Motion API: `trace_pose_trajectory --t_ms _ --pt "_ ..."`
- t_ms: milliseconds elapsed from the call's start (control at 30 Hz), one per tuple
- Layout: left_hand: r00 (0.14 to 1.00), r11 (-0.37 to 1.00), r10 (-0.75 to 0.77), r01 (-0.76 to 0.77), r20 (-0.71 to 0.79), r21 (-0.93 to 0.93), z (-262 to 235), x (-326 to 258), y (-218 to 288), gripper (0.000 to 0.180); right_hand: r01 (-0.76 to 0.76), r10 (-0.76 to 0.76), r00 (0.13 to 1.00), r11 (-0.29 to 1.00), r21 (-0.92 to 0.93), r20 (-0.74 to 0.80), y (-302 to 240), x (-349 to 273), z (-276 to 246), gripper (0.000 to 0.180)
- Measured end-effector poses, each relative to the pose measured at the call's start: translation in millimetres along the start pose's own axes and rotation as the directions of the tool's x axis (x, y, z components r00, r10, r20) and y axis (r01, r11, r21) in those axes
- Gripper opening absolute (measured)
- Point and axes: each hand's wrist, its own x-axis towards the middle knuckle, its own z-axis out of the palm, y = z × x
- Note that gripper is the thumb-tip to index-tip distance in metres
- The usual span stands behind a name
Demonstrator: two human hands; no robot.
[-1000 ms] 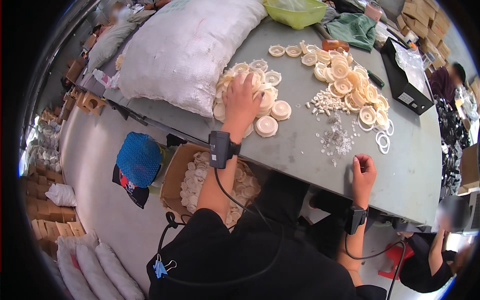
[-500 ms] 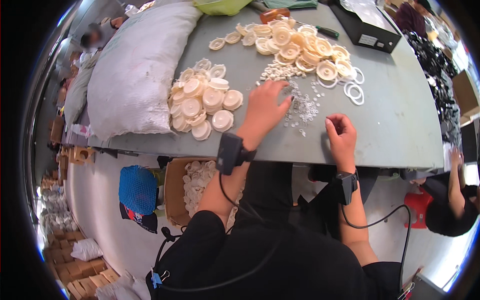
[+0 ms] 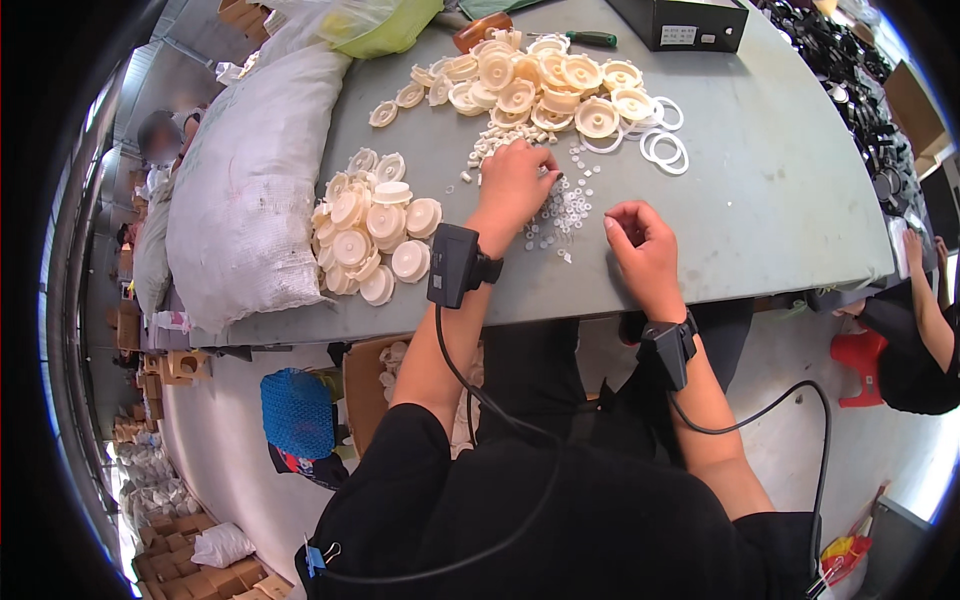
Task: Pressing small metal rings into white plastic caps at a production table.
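My left hand (image 3: 515, 185) reaches over the heap of small cream plastic pegs (image 3: 510, 137). Its thumb and index finger come together beside the scattered small translucent washers (image 3: 567, 203); anything between them is too small or hidden to name. To the right of the washers, my right hand (image 3: 645, 250) is held with fingers curled and thumb close to the index finger. What it may hold does not show. Beyond the pegs lies a pile of round cream plastic wheels (image 3: 550, 82). White rings (image 3: 665, 153) rest at that pile's right end. Another pile of cream discs (image 3: 365, 235) sits left of my left hand.
A big white woven sack (image 3: 250, 190) fills the table's left side. Along the far edge are a green plastic bag (image 3: 390, 32), an orange-handled tool (image 3: 482, 32), a green-handled screwdriver (image 3: 590, 38) and a black box (image 3: 680, 25). Below the table stands a cardboard box (image 3: 365, 385).
The view has shifted, so the tabletop appears further left. My left thumb and index finger have drawn together from a wider spread. My right hand stays curled.
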Motion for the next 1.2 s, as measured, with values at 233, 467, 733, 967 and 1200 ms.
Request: trace_pose_trajectory --t_ms 233,467,733,967,1200 --pt "0.993 0.865 -0.114 0.078 -0.043 -0.496 -15.1 -7.7 19.5 0.010 -0.040 0.044 0.999 0.988 0.152 -0.027 -1.6 16.0 0.0 0.016" --pt "0.948 0.469 -0.301 0.053 -0.103 -0.882 -0.4 -1.0 1.7 0.010 0.055 -0.074 0.995 0.962 -0.266 -0.063 -12.6 91.2 -20.8 0.021" --pt "0.851 0.471 -0.446 -0.040 -0.276 -0.881 9.9 1.6 -36.3 0.015 0.275 -0.085 0.924 0.823 -0.497 0.372 -9.0 128.3 14.6 0.020" --pt "0.788 0.271 -0.551 -0.142 -0.275 -0.952 11.4 7.8 -45.7 0.016 0.294 -0.066 0.951 0.505 -0.811 0.303 1.4 133.1 62.7 0.022" --pt "0.857 0.086 -0.479 -0.171 -0.191 -0.982 9.5 7.5 -46.6 0.017 0.224 -0.016 0.948 0.743 -0.631 0.318 3.2 133.7 61.6 0.018"
